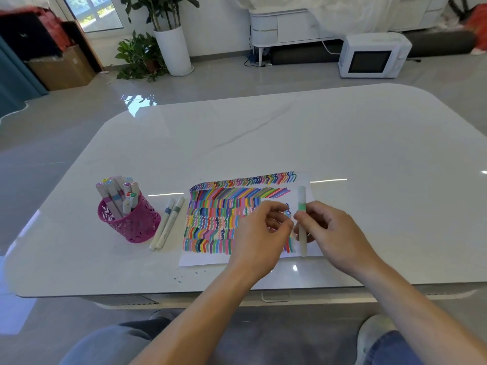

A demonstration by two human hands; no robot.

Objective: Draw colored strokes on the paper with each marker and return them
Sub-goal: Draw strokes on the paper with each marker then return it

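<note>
Two hands meet over a sheet of white paper [210, 260] at lower centre of the frame.

Right hand [334, 233]: thumb and fingers curled round a white marker with a green band [302, 206], gripping it about mid-barrel. The marker stands near upright in the picture. One end points up toward the paper's top right corner, the other down near its bottom edge. Both ends look whitish; tip not made out.

Left hand [263, 230]: fingers curled in, fingertips just beside the marker's barrel, next to the right hand's thumb. Cannot tell whether it pinches anything.

Paper lies flat on the glossy white marble-look worktop [263, 133], close to its near edge. It is nearly filled with rows of short coloured strokes [218, 214], with a bare strip along the bottom and a bare patch behind the marker at right.

Left of the paper, two white markers with grey-blue bands [168, 222] lie side by side, touching, slanted. Further left, a pink cut-out pen cup [134, 227] stands upright, packed with a bundle of white markers with coloured caps [116, 196] leaning left. A few dark ink specks [179, 279] sit on the worktop just below the paper's lower left corner.

Beyond the worktop, on the grey tiled floor [237, 80]: white microwave oven [374, 55] upper right, tall white plant pot [172, 51] upper centre-left, brown cardboard box [62, 69] upper left.
</note>
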